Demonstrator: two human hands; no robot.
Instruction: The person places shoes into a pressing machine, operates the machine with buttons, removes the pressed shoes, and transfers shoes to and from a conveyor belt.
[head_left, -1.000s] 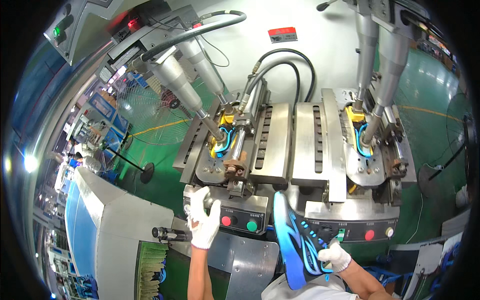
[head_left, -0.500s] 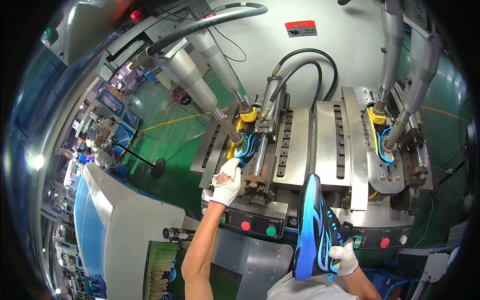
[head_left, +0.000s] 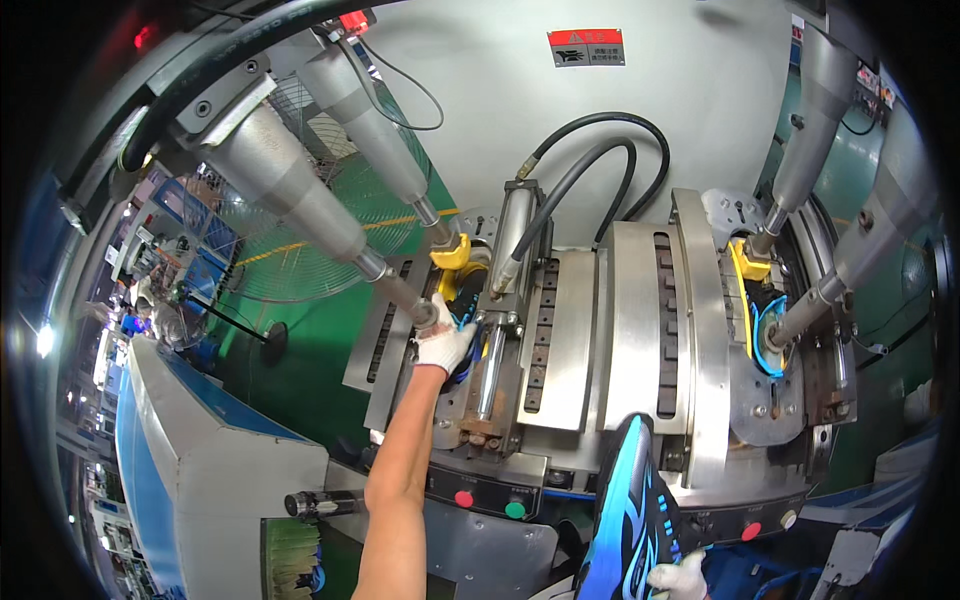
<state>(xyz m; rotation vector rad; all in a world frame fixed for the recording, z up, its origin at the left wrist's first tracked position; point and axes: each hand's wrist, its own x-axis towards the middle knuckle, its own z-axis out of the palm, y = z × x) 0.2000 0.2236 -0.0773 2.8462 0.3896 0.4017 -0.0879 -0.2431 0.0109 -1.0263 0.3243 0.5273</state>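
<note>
In the right fingers (head_left: 664,576), firmly clasped, a blue-black shoe (head_left: 636,510); left fingers (head_left: 464,342), hold unclear.

A shoe (head_left: 466,297) is sitting in the left station (head_left: 450,405) by the left hand (head_left: 445,342), another shoe (head_left: 764,300) in the right station (head_left: 735,412). Nearer, between the stations, the right hand (head_left: 680,577) is holding a third shoe (head_left: 626,520).

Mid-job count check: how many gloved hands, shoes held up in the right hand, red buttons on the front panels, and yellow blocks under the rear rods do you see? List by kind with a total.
Gloved hands: 2
Held shoe: 1
Red buttons: 2
Yellow blocks: 2
Total: 7
</note>
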